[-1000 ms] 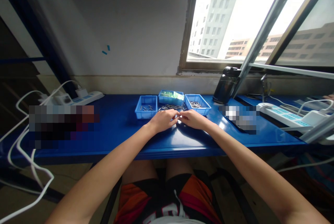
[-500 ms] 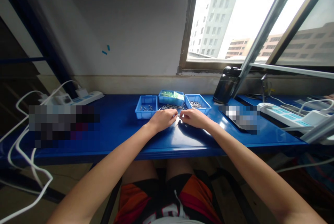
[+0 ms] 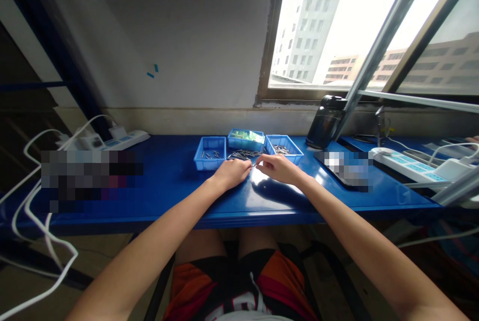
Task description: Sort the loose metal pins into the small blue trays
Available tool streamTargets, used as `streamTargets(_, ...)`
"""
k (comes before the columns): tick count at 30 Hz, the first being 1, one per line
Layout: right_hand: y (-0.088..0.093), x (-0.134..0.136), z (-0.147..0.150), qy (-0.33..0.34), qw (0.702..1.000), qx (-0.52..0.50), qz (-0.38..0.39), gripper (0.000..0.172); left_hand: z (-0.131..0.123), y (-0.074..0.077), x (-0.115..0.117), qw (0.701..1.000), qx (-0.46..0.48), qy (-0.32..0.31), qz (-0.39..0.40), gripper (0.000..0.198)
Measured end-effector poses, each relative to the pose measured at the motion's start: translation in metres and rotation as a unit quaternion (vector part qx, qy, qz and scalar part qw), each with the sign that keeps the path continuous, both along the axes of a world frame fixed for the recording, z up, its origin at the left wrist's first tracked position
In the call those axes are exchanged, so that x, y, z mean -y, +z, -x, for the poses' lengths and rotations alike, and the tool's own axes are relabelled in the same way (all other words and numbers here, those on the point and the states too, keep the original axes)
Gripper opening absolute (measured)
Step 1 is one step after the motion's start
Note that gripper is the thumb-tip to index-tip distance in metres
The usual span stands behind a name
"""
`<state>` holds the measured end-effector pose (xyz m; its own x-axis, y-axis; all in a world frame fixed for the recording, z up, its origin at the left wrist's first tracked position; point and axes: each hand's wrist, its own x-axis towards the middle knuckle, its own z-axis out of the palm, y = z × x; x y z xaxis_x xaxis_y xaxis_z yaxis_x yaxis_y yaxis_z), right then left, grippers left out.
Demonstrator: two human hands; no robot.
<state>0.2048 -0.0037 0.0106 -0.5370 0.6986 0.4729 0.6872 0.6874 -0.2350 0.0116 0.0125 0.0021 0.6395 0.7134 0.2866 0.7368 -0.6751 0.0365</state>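
Observation:
My left hand (image 3: 232,173) is closed, its fingertips pinched on a small thin metal piece (image 3: 253,165) that looks like a screw. The fingertips of my right hand (image 3: 277,167) close on the other end of that piece, just above the blue table. Most of the piece is hidden by my fingers. Just beyond my hands lies a loose pile of slim metal pieces (image 3: 245,154). A blue bin (image 3: 210,165) with a few similar pieces stands beyond my left hand. Another blue bin (image 3: 295,155), holding many more, stands beyond my right.
A third blue bin (image 3: 239,145) at the back holds a green-and-clear plastic packet (image 3: 247,136). To the right are a black bottle (image 3: 326,121), a blurred-out phone-like object (image 3: 342,171) and a power strip (image 3: 407,164). White cables (image 3: 28,211) hang at the left.
My hands have shifted slightly apart. My right fingers are lifted and bent more, and the small metal piece now shows between the two hands.

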Motion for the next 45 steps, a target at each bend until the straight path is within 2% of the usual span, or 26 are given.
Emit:
streamTargets(9, -0.001, 0.000, 0.000, 0.013, 1.000, 0.005, 0.001, 0.024, 0.000, 0.003, 0.002, 1.000, -0.007, 0.002, 0.012, 0.026)
streamTargets(18, 0.002, -0.003, -0.005, -0.043, 0.998, 0.032, -0.011, 0.026, -0.001, 0.007, 0.005, 1.000, 0.015, 0.018, 0.005, 0.024)
streamTargets(25, 0.000, -0.006, -0.004, -0.027, 0.997, 0.063, 0.026, 0.025, -0.001, 0.012, 0.009, 0.997, 0.075, -0.016, -0.027, 0.023)
streamTargets(33, -0.004, -0.005, -0.001, 0.008, 0.998, -0.007, 0.068, 0.027, 0.000, 0.007, 0.003, 0.992, 0.104, -0.073, -0.024, 0.023)
streamTargets(39, -0.005, -0.005, -0.001, 0.008, 0.996, -0.031, 0.085, 0.030, 0.000, 0.007, 0.001, 0.990, 0.112, -0.088, -0.004, 0.022)
streamTargets(45, -0.003, -0.005, -0.001, -0.013, 0.997, -0.005, 0.074, 0.026, -0.001, 0.009, 0.004, 0.991, 0.110, -0.080, -0.009, 0.017)
